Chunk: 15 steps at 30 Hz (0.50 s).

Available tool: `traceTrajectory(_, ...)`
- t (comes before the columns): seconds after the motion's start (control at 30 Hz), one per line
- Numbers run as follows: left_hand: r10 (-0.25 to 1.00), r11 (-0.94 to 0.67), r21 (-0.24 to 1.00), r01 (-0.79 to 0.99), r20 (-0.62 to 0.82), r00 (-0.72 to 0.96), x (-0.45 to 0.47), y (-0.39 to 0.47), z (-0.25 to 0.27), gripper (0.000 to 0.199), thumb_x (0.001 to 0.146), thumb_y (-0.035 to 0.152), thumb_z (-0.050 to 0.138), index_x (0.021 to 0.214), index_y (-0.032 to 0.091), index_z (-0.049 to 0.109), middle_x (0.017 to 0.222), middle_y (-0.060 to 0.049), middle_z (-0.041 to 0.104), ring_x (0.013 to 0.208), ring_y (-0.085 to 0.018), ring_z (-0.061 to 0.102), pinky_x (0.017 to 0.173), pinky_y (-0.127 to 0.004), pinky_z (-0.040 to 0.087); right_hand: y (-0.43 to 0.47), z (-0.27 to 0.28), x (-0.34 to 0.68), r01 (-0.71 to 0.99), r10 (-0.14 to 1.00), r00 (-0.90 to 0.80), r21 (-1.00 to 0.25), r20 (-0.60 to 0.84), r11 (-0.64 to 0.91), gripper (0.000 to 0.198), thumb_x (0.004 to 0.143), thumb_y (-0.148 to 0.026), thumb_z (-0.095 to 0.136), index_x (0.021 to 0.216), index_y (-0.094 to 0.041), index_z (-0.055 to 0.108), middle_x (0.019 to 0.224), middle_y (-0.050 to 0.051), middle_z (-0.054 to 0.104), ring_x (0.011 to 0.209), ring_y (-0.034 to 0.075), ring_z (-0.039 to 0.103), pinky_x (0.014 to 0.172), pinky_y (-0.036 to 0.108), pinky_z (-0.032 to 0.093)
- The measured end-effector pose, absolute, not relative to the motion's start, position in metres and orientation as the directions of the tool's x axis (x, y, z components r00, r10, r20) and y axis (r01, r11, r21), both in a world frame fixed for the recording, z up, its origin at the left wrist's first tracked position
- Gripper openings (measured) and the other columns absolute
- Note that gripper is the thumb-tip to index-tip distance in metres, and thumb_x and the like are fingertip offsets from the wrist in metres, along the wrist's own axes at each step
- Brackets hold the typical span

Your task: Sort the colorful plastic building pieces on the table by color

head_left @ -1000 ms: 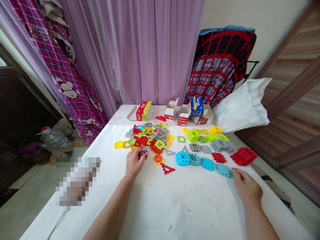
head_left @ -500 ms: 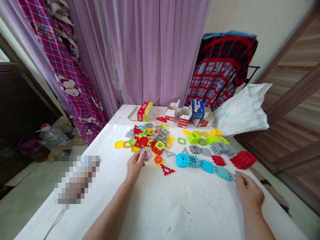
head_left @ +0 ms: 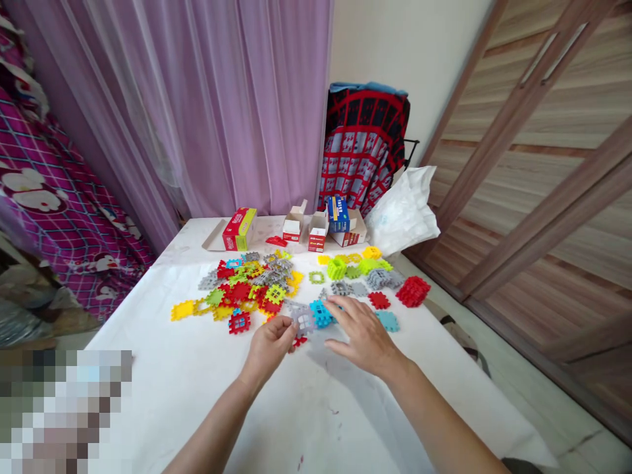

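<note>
My left hand (head_left: 270,347) is closed, pinching the edge of a translucent grey interlocking plastic tile (head_left: 303,320) with a window grid. My right hand (head_left: 359,334) reaches in from the right, fingers and thumb apart and nothing between them. Its fingertips are close by a stack of blue tiles (head_left: 320,315) and partly cover it; whether they touch is unclear. A red window tile (head_left: 239,321) lies left of my left hand. Behind it spreads a mixed heap of red, grey, yellow and green tiles (head_left: 240,291). A red piece (head_left: 299,342) shows partly beyond my left thumb.
Sorted groups sit to the right: red tiles (head_left: 413,291), grey tiles (head_left: 380,278), green tiles (head_left: 336,268) and yellow tiles (head_left: 372,253). A light blue tile (head_left: 388,321) lies nearer. Small cartons (head_left: 239,230) and a white bag (head_left: 405,210) line the table's back.
The view has turned right. My right hand has come from the far right to the middle and opened. My left hand has carried the translucent tile from the heap towards the blue stack.
</note>
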State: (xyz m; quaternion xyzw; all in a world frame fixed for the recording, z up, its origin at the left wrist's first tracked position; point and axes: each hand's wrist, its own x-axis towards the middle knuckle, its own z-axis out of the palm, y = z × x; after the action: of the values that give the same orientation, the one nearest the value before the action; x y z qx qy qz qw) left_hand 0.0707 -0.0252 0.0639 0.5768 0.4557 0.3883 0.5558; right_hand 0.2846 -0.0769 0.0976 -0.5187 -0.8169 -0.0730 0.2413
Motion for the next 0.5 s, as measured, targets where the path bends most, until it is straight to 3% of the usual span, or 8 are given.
traceTrajectory(0.07,0.949,0.032,0.997,0.076,-0.054,0.31,0.074,-0.027,0.065,0.04,0.065,0.059,0.067,0.064,0.02,0.057,0.052,0.003,0.059,0.045,-0.01,0.052,0.047,-0.022,0.043,-0.07,0.106,0.274,0.864,0.824,-0.425,-0.103,0.374,0.492,0.066,0.078,-0.034,0.072,0.138,-0.021,0.049,0.134,0.014,0.056,0.121,0.031,0.053,0.098,0.048,0.046)
traceTrajectory(0.2,0.94,0.009,0.996,0.089,-0.039,0.339,0.078,-0.031,0.063,0.037,0.067,0.055,0.067,0.065,0.019,0.058,0.051,0.004,0.056,0.045,-0.009,0.051,0.046,-0.021,0.039,-0.063,0.112,0.266,0.852,0.837,-0.479,-0.088,0.263,0.516,0.053,0.077,-0.03,0.074,0.126,-0.021,0.056,0.12,0.011,0.063,0.109,0.03,0.057,0.092,0.046,0.046)
traceTrajectory(0.37,0.928,-0.026,0.997,0.075,-0.004,0.374,0.088,-0.033,0.058,0.037,0.07,0.055,0.067,0.066,0.02,0.058,0.052,0.004,0.056,0.046,-0.01,0.051,0.046,-0.021,0.041,-0.064,0.113,0.266,0.863,0.851,-0.451,-0.11,0.268,0.493,0.046,0.078,-0.033,0.072,0.121,-0.021,0.058,0.115,0.01,0.064,0.106,0.028,0.057,0.089,0.043,0.046)
traceTrajectory(0.5,0.906,-0.177,0.969,0.173,0.092,0.413,0.085,-0.03,0.061,0.037,0.078,0.055,0.061,0.087,0.02,0.068,0.066,-0.002,0.069,0.056,-0.015,0.062,0.052,-0.024,0.048,-0.054,0.121,0.298,0.876,0.856,-0.431,-0.095,0.285,0.472,0.043,0.08,-0.031,0.069,0.121,-0.023,0.059,0.118,0.008,0.063,0.107,0.025,0.057,0.089,0.039,0.046)
